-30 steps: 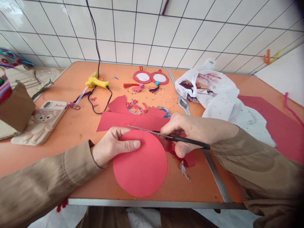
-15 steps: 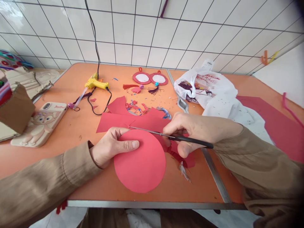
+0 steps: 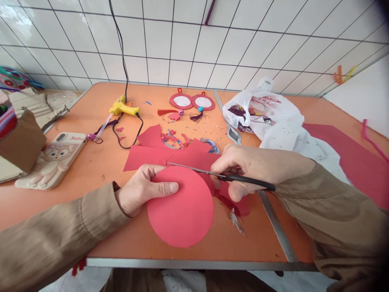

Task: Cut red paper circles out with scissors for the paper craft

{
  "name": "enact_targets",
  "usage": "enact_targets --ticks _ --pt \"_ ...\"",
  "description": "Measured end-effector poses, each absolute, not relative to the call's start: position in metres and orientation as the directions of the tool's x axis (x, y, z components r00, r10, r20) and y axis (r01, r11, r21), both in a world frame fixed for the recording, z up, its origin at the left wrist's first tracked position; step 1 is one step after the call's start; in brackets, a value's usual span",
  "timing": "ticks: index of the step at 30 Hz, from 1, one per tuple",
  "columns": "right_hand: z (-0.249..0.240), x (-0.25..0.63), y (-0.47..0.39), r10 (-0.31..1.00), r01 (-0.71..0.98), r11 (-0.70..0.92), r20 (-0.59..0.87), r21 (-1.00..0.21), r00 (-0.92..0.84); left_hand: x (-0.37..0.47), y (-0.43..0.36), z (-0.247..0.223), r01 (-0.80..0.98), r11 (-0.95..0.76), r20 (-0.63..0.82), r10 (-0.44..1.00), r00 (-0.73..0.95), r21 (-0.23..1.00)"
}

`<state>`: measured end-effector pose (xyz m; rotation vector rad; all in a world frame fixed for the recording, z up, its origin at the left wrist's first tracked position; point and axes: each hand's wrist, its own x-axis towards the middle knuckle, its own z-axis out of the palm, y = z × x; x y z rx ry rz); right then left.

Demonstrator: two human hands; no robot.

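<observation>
Beyond scissors (image 3: 247, 181), bag (image 3: 282, 108) with dark threads (image 3: 237, 110); left, box (image 3: 24, 142) with strips (image 3: 7, 122).

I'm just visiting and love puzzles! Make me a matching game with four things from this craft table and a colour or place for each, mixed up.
1. red paper disc
2. scissors
3. glue gun
4. phone case

A. bright yellow
B. held in the right fingers
C. cream-coloured
D. held in the left fingers

Pairs: 1-D, 2-B, 3-A, 4-C
</observation>
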<state>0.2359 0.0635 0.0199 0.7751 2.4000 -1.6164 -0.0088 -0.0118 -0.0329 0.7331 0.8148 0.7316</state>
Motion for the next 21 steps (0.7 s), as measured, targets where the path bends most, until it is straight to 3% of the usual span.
enact_targets --ticks 21 --pt "0.0247 0.2361 0.0621 0.332 0.501 0.262 -0.411 -0.825 -0.849 -0.0075 -0.0109 -0.0305 -0.266 0.548 -0.393 0.794 0.464 0.793"
